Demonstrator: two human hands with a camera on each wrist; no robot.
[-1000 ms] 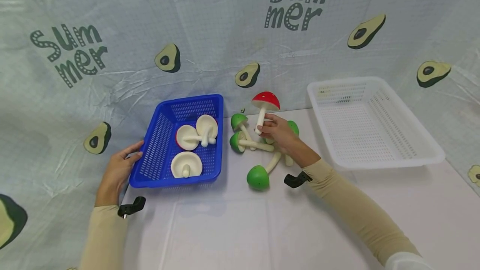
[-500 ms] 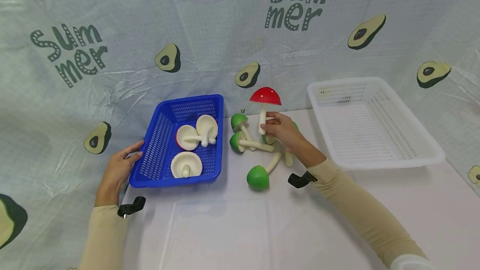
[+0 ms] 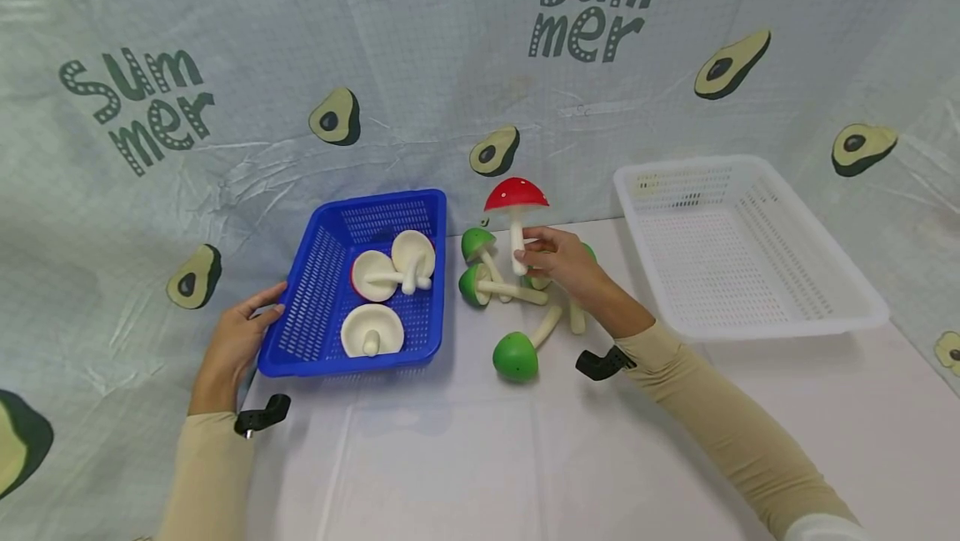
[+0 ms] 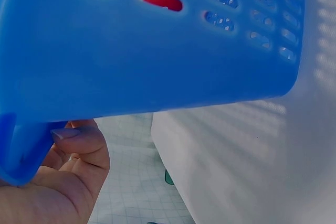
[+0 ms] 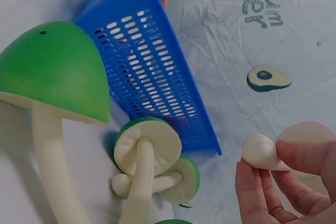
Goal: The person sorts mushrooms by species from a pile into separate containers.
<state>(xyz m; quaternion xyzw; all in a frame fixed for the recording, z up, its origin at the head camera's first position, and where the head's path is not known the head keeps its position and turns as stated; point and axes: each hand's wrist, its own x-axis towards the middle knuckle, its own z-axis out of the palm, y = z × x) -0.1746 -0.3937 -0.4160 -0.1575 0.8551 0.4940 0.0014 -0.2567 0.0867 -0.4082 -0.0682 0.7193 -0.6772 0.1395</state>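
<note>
My left hand grips the left rim of a blue plastic basket; in the left wrist view its thumb and fingers curl about the rim. Three toy mushrooms lie stem-up in that basket, one being the front mushroom. Raised over the table, my right hand pinches a toy mushroom with a red, white-dotted cap by its pale stem. That mushroom stands nearly upright, cap on top. In the right wrist view the stem end sits between thumb and fingers.
Several green-capped toy mushrooms lie on the white table below my right hand, among them the nearest green mushroom and another green mushroom. A white plastic basket stands at the right. A cloth with avocado prints hangs behind.
The red-capped mushroom has turned from tilted to nearly upright and its cap has shifted left. My right hand has moved slightly. My left hand and the blue basket stay in place.
</note>
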